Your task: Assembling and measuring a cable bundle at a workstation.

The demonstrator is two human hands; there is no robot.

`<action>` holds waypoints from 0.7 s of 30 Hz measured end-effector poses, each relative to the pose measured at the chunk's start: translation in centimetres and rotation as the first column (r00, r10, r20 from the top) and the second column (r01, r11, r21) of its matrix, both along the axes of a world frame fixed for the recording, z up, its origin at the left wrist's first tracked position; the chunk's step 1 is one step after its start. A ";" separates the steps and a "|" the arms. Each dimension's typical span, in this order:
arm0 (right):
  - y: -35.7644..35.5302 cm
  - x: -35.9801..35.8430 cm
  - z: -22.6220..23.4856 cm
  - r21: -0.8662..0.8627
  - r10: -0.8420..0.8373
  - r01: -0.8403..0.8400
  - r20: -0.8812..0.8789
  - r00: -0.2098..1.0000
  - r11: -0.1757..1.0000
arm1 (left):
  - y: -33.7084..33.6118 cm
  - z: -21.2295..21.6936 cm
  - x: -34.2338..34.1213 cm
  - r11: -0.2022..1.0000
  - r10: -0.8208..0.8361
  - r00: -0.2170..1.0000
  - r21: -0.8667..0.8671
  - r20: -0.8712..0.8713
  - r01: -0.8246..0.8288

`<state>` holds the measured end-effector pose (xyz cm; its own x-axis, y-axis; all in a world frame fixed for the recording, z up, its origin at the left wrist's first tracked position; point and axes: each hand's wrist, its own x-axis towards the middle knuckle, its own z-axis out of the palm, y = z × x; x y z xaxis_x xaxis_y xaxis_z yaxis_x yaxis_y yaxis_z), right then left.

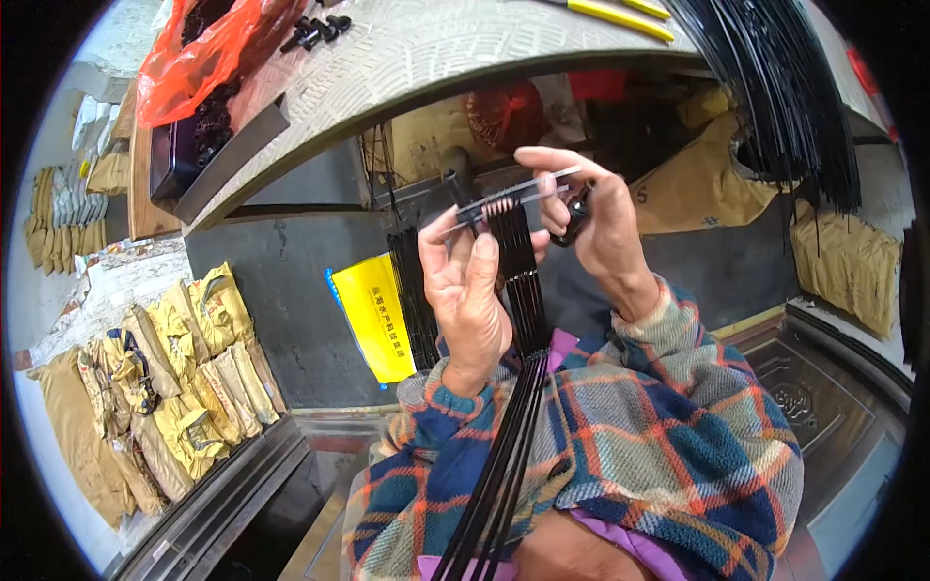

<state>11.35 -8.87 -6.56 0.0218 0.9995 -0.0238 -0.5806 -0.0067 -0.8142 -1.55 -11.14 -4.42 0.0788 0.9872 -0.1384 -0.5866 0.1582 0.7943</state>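
Note:
Above my lap, my left hand [465, 290] is closed around the left end of a thin pale rod [518, 194], with the thumb pressed toward the fingers. A row of long thin black strands [528, 300] hangs from the rod and runs down over my front in a narrow bundle. My right hand [605, 223] is at the rod's right end, its fingers curled around a small dark part [573, 215]. This part looks black and shiny; its exact kind is partly hidden by the fingers.
On the curved worktop [436, 82] ahead lie several black fittings [315, 34] and yellow-handled pliers [620, 17]. At the left, a red plastic bag [199, 73] sits over a dark tray [179, 165] of black pieces. More black strands [775, 97] hang off the right. A yellow packet [373, 320] stands below.

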 end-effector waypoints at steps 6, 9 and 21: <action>0.3 -1.2 2.5 0.060 -0.161 0.151 0.231 0.960 0.987 | -0.7 0.2 0.2 0.998 0.054 0.999 0.028 -0.005 -0.054; 0.4 -0.8 2.5 0.105 -0.141 0.114 0.305 0.942 0.988 | -0.5 0.2 0.4 0.994 0.096 0.995 0.044 -0.003 -0.096; -1.1 -1.7 2.2 -0.002 -0.097 0.099 0.148 0.984 0.995 | -0.7 0.0 -0.2 0.984 0.132 0.990 0.126 -0.049 -0.125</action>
